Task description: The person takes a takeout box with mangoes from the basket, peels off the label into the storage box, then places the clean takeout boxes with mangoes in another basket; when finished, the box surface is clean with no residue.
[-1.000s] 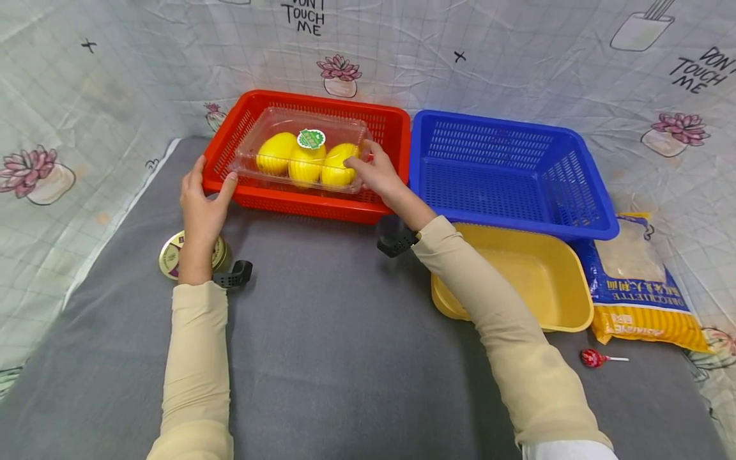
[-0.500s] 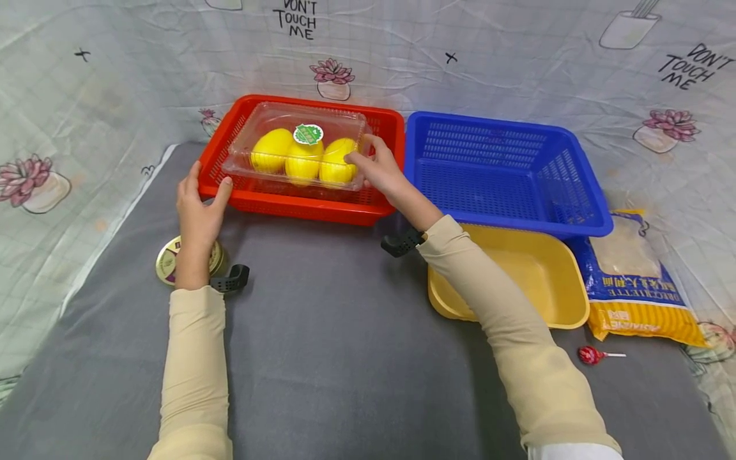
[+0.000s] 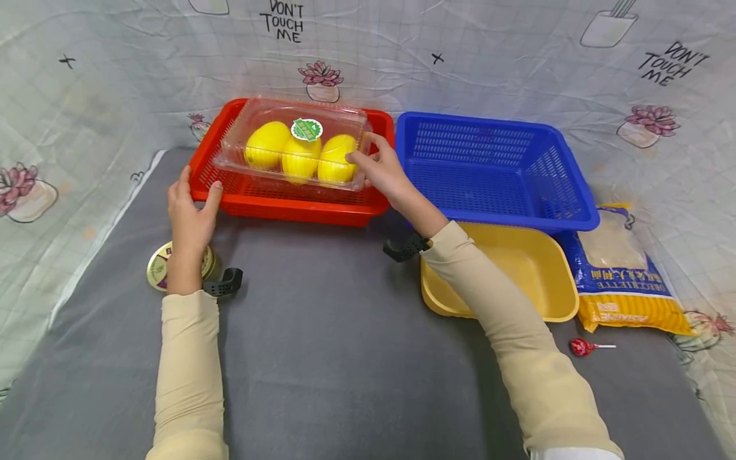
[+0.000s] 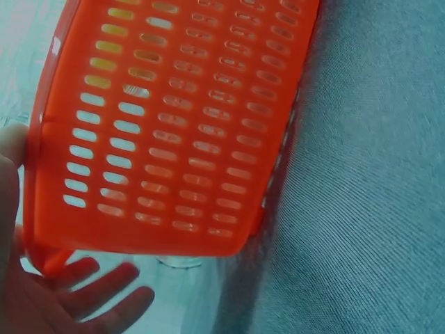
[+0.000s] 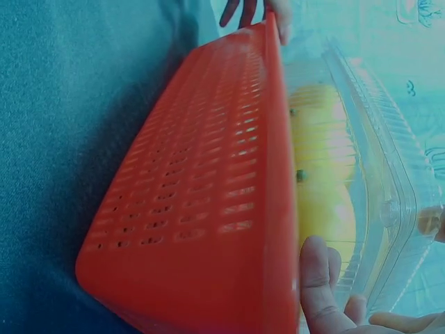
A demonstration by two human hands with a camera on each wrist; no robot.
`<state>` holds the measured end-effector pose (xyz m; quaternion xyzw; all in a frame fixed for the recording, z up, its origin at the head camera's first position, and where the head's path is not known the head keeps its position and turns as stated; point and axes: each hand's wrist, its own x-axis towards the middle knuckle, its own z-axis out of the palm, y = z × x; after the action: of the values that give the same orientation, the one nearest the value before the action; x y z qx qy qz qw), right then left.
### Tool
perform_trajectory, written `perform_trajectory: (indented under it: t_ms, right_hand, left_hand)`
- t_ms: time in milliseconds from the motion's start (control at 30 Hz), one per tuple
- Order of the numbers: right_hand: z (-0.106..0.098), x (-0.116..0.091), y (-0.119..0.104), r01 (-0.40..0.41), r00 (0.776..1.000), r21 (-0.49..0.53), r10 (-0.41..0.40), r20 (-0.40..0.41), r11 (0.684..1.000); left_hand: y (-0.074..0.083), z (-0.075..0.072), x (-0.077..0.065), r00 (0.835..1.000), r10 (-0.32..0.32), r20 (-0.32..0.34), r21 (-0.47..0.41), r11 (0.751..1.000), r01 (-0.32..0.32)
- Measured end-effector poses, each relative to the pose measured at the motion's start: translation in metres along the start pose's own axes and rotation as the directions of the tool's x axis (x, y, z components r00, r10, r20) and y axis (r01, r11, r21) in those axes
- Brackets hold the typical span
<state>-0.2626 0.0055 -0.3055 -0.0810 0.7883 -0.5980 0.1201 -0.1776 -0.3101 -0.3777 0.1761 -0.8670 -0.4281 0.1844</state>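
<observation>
My right hand (image 3: 384, 169) pinches the right end of a clear plastic clamshell box (image 3: 339, 119), thumb at its near side. Inside lie three yellow fruits (image 3: 267, 145), under a green-and-white round sticker on the lid. The box sits raised over the red basket (image 3: 287, 209), overlapping its back rim in the head view. My left hand (image 3: 192, 220) grips the basket's near left corner, thumb on the front rim and fingers round the left side. The left wrist view shows several fingers (image 4: 104, 296) beyond the slotted basket wall; the right wrist view shows the fruits low inside the box.
A blue basket (image 3: 471, 191) stands right of the red one, with a yellow basin (image 3: 546, 281) before it. Farther right lie a blue-and-orange pasta bag (image 3: 627, 281) and a red lollipop (image 3: 582, 347). A round tin (image 3: 158, 267) is partly behind my left wrist.
The box has risen relative to the red basket, its far edge now up at the basket's back rim. The left hand keeps its hold, and the whole head view has shifted slightly.
</observation>
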Motion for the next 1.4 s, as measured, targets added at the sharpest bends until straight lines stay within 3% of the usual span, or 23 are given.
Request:
perform_trajectory:
  t_ms: [233, 367, 433, 533, 600, 667, 867, 967, 1033, 1167, 1300, 1400]
  right_hand:
    - [-0.003, -0.006, -0.001, 0.020, 1.000, 0.012, -0.020, -0.004, 1.000]
    - [-0.005, -0.009, -0.002, 0.031, 0.999, 0.021, -0.031, -0.010, 0.999]
    - [-0.006, -0.011, -0.002, 0.032, 0.999, 0.030, -0.032, -0.011, 0.999]
    - [-0.008, -0.014, -0.003, 0.040, 0.999, 0.058, -0.040, -0.005, 0.998]
    - [-0.010, -0.016, -0.004, 0.051, 0.999, 0.070, -0.051, -0.001, 0.996]
    - [-0.012, -0.018, -0.004, 0.061, 0.998, 0.072, -0.061, -0.004, 0.996]
    - [-0.017, -0.027, -0.005, 0.070, 0.997, 0.067, -0.069, -0.017, 0.995]
    - [-0.018, -0.030, -0.005, 0.072, 0.997, 0.074, -0.072, -0.009, 0.995]
    - [-0.019, -0.032, -0.005, 0.076, 0.997, 0.068, -0.076, -0.005, 0.995]
    - [-0.022, -0.037, -0.005, 0.083, 0.997, 0.046, -0.083, 0.003, 0.995]
    - [-0.026, -0.043, -0.007, 0.123, 0.992, 0.011, -0.123, 0.001, 0.992]
    - [-0.029, -0.047, -0.009, 0.155, 0.988, -0.009, -0.155, -0.009, 0.988]
  left_hand:
    - [0.002, 0.004, 0.000, 0.998, 0.068, -0.009, 0.017, 0.998, -0.068]
    - [0.007, 0.007, -0.001, 0.986, 0.122, -0.114, 0.003, 0.992, -0.123]
    - [0.012, 0.007, -0.002, 0.965, 0.172, -0.199, -0.014, 0.984, -0.178]
    - [0.021, 0.006, -0.003, 0.917, 0.235, -0.321, -0.072, 0.960, -0.271]
    - [0.028, 0.005, -0.005, 0.893, 0.256, -0.370, -0.106, 0.943, -0.314]
    - [0.035, 0.005, -0.007, 0.883, 0.266, -0.386, -0.137, 0.930, -0.340]
    - [0.051, 0.005, -0.012, 0.870, 0.341, -0.355, -0.201, 0.881, -0.428]
    - [0.056, 0.006, -0.014, 0.876, 0.373, -0.307, -0.241, 0.860, -0.450]
    - [0.059, 0.006, -0.016, 0.887, 0.387, -0.252, -0.248, 0.860, -0.446]
    - [0.061, 0.007, -0.019, 0.919, 0.378, -0.108, -0.227, 0.891, -0.393]
    - [0.060, 0.006, -0.020, 0.926, 0.377, -0.016, -0.221, 0.902, -0.371]
    - [0.060, 0.006, -0.019, 0.916, 0.400, 0.009, -0.228, 0.893, -0.388]
